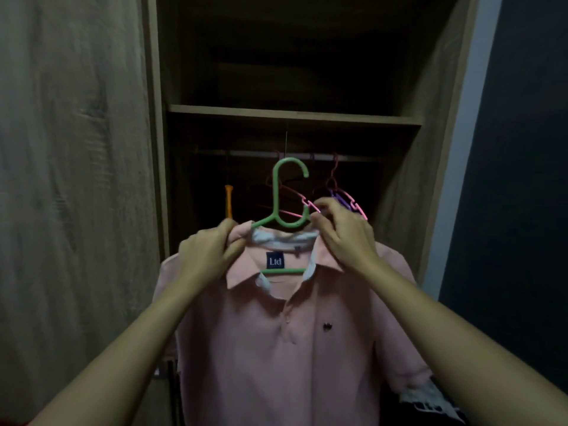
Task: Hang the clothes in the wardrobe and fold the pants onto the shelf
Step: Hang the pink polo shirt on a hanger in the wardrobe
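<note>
A pink polo shirt (pixel 276 339) with a dark "Ltd" label hangs on a green plastic hanger (pixel 284 195), held up in front of the open wardrobe. My left hand (pixel 209 256) grips the shirt's left shoulder at the collar, over the hanger's arm. My right hand (pixel 341 235) pinches the right side of the collar and the hanger's other arm. The green hook sits just below and in front of the clothes rail (pixel 246 153), apart from it. No pants are in view.
Several empty pink and purple hangers (pixel 344 198) hang on the rail behind my right hand; an orange one (pixel 229 199) hangs at the left. A wooden shelf (pixel 292 116) runs above the rail. A wardrobe door (pixel 70 179) stands at the left.
</note>
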Demonstrator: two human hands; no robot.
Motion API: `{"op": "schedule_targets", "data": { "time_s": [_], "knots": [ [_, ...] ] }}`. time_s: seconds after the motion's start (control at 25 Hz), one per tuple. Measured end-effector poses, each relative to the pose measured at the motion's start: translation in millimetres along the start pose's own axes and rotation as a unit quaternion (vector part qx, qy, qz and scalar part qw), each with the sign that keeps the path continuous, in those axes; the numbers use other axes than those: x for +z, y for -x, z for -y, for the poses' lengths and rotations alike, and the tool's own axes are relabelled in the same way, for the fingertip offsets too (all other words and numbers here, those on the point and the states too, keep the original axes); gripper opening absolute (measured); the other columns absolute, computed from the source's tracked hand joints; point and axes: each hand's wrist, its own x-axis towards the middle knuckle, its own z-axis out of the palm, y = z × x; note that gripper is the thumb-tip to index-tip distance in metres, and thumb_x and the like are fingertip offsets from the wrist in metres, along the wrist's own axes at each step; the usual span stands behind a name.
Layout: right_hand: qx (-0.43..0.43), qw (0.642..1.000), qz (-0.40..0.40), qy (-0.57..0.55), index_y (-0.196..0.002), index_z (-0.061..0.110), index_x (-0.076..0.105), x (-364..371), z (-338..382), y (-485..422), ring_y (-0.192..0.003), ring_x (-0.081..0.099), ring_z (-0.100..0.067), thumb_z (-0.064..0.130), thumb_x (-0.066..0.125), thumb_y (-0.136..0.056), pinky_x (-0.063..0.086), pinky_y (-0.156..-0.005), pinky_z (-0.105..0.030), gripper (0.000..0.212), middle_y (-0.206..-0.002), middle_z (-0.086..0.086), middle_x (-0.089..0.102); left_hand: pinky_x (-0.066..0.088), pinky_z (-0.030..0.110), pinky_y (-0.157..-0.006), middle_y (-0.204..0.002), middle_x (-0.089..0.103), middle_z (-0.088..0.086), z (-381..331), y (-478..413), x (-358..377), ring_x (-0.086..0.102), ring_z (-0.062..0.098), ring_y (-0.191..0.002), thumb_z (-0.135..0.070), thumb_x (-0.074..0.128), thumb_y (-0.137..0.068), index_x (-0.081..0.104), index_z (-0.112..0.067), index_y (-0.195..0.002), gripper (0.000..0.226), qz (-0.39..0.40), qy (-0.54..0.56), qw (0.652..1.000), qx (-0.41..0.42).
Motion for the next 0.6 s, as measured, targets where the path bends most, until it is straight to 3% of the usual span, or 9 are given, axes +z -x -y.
{"op": "schedule_targets", "data": {
  "time_s": [0.08,0.16,0.2,0.28,0.36,0.44,0.52,0.6],
  "knots": [
    [0.087,0.991,-0.101,0.015,-0.131,0.021,0.043,0.1,-19.0,10.3,-0.113,0.051,-0.023,0.060,0.034,-0.085,0.033,-0.094,-0.039,0.062,-0.124,-0.002,0.057,0.042,0.038,-0.067,-0.095,0.069,0.015,18.3,-8.2,-9.6,0.063,0.040,-0.092,-0.053,0.053,-0.084,0.059,-0.025,-0.104,0.035,-0.028,0.000,0.999,-0.039],
    [0.190,0.979,-0.078,0.018,-0.135,0.014,0.036,8.2,-47.8,31.3,-0.115,0.049,-0.028,0.065,0.032,-0.085,0.034,-0.097,-0.045,0.072,-0.127,-0.008,0.052,0.045,0.038,-0.068,-0.094,0.070,0.014,40.7,-15.0,-19.2,0.063,0.039,-0.092,-0.057,0.056,-0.080,0.062,-0.028,-0.103,0.037,-0.046,0.014,0.996,-0.069],
    [0.200,0.979,-0.025,-0.003,-0.132,0.013,0.039,12.8,-60.5,38.8,-0.108,0.054,-0.029,0.064,0.035,-0.087,0.040,-0.091,-0.043,0.068,-0.118,-0.008,0.057,0.045,0.038,-0.067,-0.093,0.070,0.013,51.7,-16.9,-22.3,0.064,0.038,-0.092,-0.061,0.054,-0.076,0.063,-0.029,-0.102,0.042,-0.048,0.023,0.996,-0.078],
    [0.149,0.986,0.040,-0.066,-0.107,0.017,0.054,13.8,-70.8,43.3,-0.087,0.062,-0.031,0.043,0.042,-0.094,0.043,-0.072,-0.035,0.031,-0.092,-0.004,0.064,0.046,0.037,-0.066,-0.093,0.071,0.011,69.9,-17.7,-23.8,0.064,0.037,-0.092,-0.064,0.048,-0.070,0.064,-0.031,-0.100,0.048,-0.030,0.036,0.995,-0.084],
    [0.124,0.989,-0.020,-0.082,-0.086,0.012,0.059,9.8,-67.5,31.4,-0.075,0.062,-0.031,0.020,0.044,-0.096,0.037,-0.063,-0.029,0.020,-0.077,-0.002,0.061,0.044,0.036,-0.064,-0.093,0.071,0.011,82.2,-15.0,-22.1,0.064,0.037,-0.091,-0.064,0.047,-0.069,0.066,-0.030,-0.099,0.049,-0.018,0.038,0.996,-0.084],
    [0.148,0.984,-0.028,-0.097,-0.087,0.008,0.058,7.7,-64.9,18.1,-0.076,0.059,-0.031,0.025,0.045,-0.096,0.036,-0.064,-0.030,0.023,-0.078,-0.004,0.058,0.044,0.036,-0.064,-0.091,0.071,0.009,87.2,-11.8,-20.4,0.064,0.036,-0.091,-0.064,0.048,-0.069,0.067,-0.030,-0.097,0.048,-0.021,0.041,0.996,-0.081],
    [0.197,0.969,0.078,-0.130,-0.105,0.009,0.051,14.6,-59.7,17.4,-0.087,0.058,-0.025,0.041,0.048,-0.093,0.043,-0.074,-0.031,0.034,-0.096,-0.003,0.058,0.044,0.035,-0.063,-0.090,0.071,0.010,89.0,-11.5,-21.0,0.064,0.036,-0.090,-0.064,0.049,-0.069,0.067,-0.028,-0.095,0.048,-0.021,0.039,0.996,-0.080],
    [0.211,0.949,0.195,-0.131,-0.120,0.008,0.044,28.5,-55.2,28.3,-0.099,0.057,-0.022,0.043,0.045,-0.093,0.044,-0.083,-0.031,0.044,-0.109,-0.001,0.055,0.044,0.035,-0.063,-0.087,0.071,0.011,91.4,-11.0,-24.8,0.064,0.036,-0.088,-0.065,0.048,-0.067,0.068,-0.026,-0.093,0.051,-0.019,0.044,0.995,-0.084]
  ]
}}
